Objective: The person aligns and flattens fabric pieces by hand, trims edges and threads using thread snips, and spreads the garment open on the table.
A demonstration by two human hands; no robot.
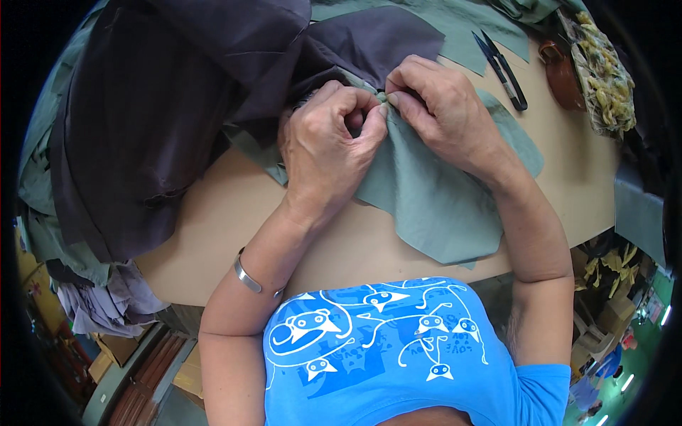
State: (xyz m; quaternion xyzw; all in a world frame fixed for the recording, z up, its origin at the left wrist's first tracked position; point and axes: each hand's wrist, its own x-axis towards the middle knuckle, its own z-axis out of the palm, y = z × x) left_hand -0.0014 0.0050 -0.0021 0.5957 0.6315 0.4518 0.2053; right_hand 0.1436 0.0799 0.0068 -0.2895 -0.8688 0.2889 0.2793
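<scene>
Both hands meet at a small gathered bit of green fabric (433,195) near the middle of the table. My left hand (330,135) pinches it between thumb and forefinger, the other fingers curled in. My right hand (444,110) pinches the same spot from the right, fingertips almost touching the left ones. Below the pinch the green cloth hangs down over the table toward me. Dark brown fabric (142,121) spreads in large folds to the left and behind my hands, joined or lying against the green at the pinch; which, I cannot tell.
Black thread snips (506,74) lie on the tan table (330,248) right of my hands. Beyond them stand a brown pot (563,77) and a plastic-wrapped yellowish bundle (602,78). More green fabric (465,35) lies at the back. Greyish cloth (114,302) hangs at the lower left.
</scene>
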